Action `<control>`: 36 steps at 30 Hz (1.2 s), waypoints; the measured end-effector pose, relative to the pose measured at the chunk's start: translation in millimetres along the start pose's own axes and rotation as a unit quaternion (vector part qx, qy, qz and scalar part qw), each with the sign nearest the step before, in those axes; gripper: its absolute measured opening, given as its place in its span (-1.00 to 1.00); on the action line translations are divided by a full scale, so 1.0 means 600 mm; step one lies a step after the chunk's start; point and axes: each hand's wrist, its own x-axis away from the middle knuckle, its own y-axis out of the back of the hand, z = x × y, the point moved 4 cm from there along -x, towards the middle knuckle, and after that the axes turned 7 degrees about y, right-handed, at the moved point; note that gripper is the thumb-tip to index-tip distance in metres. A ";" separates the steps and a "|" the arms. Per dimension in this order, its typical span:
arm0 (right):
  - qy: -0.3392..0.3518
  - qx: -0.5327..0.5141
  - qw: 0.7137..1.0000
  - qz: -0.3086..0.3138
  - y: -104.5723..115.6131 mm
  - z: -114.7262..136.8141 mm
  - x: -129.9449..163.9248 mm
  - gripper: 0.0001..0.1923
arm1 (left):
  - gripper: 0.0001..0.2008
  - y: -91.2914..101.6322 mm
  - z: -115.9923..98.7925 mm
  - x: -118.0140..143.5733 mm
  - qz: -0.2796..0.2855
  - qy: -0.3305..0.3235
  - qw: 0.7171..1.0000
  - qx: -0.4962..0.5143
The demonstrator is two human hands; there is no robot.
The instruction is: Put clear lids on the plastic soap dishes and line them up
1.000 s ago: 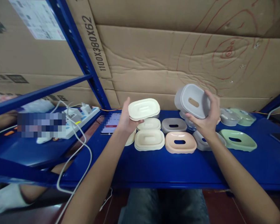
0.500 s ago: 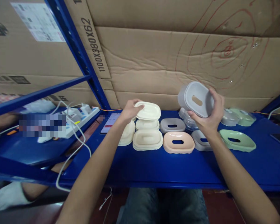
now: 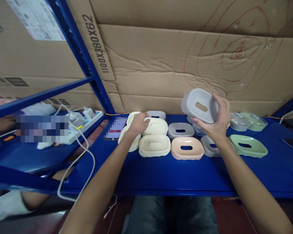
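Observation:
My left hand (image 3: 137,123) grips the edge of a cream oval lid (image 3: 156,125) that rests on a cream stack on the blue shelf (image 3: 161,175). In front of it lies another cream lid (image 3: 155,145), and a cream piece (image 3: 130,144) leans at its left. My right hand (image 3: 216,122) holds a grey oval box (image 3: 199,105) tilted in the air above a clear container (image 3: 197,128). A pink tray (image 3: 187,148), two grey trays (image 3: 180,129) (image 3: 208,145) and a green tray (image 3: 248,146) lie in a row.
A phone (image 3: 116,127) with a lit screen lies left of the cream pieces. A white power strip (image 3: 80,125) with cables sits on the left shelf. Clear-lidded boxes (image 3: 249,121) stand at the back right. Cardboard (image 3: 185,61) walls the back; a blue post (image 3: 83,55) rises left.
My left hand has lowered the cream lid from the air onto the cream stack. My right hand keeps the grey box raised, shifting it only slightly.

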 end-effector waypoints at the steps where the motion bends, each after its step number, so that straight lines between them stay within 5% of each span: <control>1: -0.008 0.002 1.000 0.007 -0.001 -0.001 0.000 0.01 | -0.79 -0.001 -0.003 0.003 0.000 -0.005 1.000 -0.020; 11: -0.035 -0.020 0.997 0.063 0.000 0.005 -0.001 0.04 | -0.73 -0.003 -0.022 0.015 -0.025 -0.032 0.992 -0.117; 16: -0.030 -0.059 0.985 0.158 -0.015 0.011 0.000 0.02 | -0.64 0.021 -0.073 0.041 -0.062 -0.137 0.989 -0.002; 18: -0.015 -0.079 0.978 0.195 -0.023 0.017 0.003 0.01 | -0.56 0.031 -0.107 0.064 -0.029 -0.198 0.976 0.085; 22: 0.012 -0.097 0.965 0.242 -0.034 0.028 0.007 -0.02 | -0.07 0.028 -0.171 0.109 0.101 -0.309 0.939 0.111; 27: 0.015 -0.114 0.960 0.257 -0.038 0.032 0.006 -0.08 | -0.21 0.013 -0.196 0.109 0.114 -0.328 0.936 0.065; 31: 0.017 -0.107 0.970 0.218 -0.029 0.026 0.001 -0.19 | -0.25 0.022 -0.190 0.078 0.092 -0.334 0.938 0.021; 36: -0.037 -0.042 0.997 0.049 0.002 0.001 -0.006 -0.31 | -0.35 0.020 -0.173 0.000 0.006 -0.289 0.957 -0.003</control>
